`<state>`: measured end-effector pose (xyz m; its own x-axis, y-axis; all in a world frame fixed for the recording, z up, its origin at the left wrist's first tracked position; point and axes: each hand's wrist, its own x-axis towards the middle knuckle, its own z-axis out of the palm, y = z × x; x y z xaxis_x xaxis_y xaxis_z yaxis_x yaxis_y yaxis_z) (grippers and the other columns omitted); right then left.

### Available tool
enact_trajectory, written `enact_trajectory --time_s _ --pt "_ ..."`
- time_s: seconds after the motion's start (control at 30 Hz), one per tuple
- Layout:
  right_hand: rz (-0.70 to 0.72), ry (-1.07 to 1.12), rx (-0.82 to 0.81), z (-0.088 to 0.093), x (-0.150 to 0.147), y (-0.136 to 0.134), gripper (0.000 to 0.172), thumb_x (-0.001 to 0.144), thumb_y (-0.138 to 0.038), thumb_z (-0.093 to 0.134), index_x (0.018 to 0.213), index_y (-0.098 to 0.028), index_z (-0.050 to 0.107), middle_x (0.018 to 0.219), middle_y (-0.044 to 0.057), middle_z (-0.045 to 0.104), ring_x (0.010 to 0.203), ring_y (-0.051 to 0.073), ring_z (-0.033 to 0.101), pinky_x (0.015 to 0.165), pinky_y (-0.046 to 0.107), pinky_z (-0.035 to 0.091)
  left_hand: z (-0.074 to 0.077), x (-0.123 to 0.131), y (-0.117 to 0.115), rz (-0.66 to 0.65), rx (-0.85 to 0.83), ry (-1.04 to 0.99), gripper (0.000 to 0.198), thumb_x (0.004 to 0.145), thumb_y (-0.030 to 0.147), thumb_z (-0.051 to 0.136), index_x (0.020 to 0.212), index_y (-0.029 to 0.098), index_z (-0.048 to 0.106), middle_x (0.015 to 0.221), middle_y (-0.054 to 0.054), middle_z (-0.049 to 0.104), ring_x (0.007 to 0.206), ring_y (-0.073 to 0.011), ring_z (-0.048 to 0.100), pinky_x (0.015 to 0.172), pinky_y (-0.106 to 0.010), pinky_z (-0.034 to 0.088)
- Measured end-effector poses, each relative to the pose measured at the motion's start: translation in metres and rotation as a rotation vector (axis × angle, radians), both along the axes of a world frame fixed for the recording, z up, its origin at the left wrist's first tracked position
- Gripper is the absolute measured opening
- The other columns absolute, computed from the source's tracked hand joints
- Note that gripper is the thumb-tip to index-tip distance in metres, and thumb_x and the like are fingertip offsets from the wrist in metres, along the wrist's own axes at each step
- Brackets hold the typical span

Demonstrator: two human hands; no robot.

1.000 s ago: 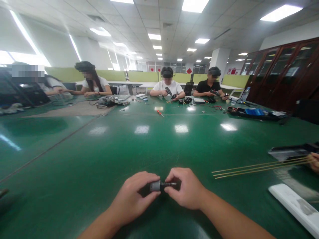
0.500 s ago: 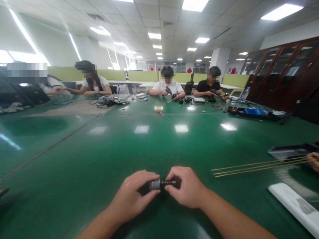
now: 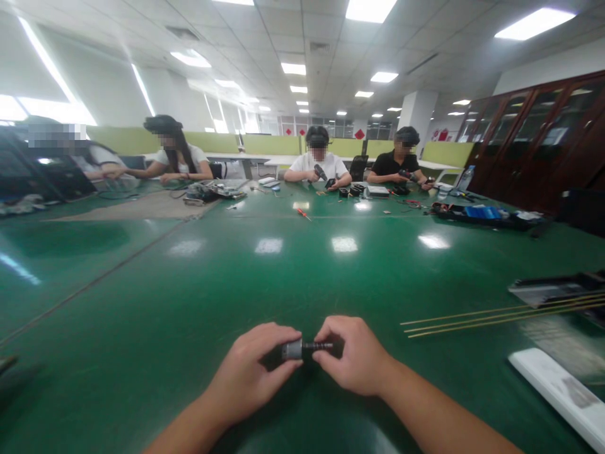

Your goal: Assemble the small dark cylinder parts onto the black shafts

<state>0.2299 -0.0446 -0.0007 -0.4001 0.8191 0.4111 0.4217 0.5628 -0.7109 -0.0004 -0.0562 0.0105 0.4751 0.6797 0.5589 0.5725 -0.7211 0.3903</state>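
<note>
Held level over the near part of the green table (image 3: 265, 284) is a small grey metal cylinder (image 3: 293, 349) with a thin dark shaft (image 3: 322, 345) that has spiral ridges; its exact kind is unclear. My left hand (image 3: 255, 362) is closed, gripping the cylinder between thumb and fingers. From the right, the thumb and forefinger of my right hand (image 3: 354, 356) close around the shaft, its end reaching into the curl of that hand. Whether these fingertips press on the shaft cannot be made out.
Thin brass-coloured rods (image 3: 472, 320) and a white power-strip-like bar (image 3: 558, 394) lie to the right. Farther off are a red screwdriver (image 3: 303, 214) and a black tray of parts (image 3: 482, 214). Several people sit across the table, one person (image 3: 321, 167) holding a power drill (image 3: 320, 171).
The grey cylinder and my left fingertips have shifted very slightly left, away from my right hand. Another person's hand at the right edge has left the view.
</note>
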Motion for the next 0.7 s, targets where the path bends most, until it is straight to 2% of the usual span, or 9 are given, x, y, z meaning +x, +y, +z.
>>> enact_trajectory --time_s 0.7 --pt "-0.022 0.016 -0.050 0.0034 0.0015 -0.0003 0.007 0.073 -0.019 0.071 0.077 -0.020 0.066 0.072 -0.001 0.067 0.065 0.015 0.060 0.063 0.025 0.042 0.0007 -0.0032 0.0019 0.012 0.018 -0.011 0.024 0.084 0.024 0.070 0.108 0.025 0.068 0.096 -0.003 0.076 0.085 -0.0167 0.071 0.078 -0.026 0.056"
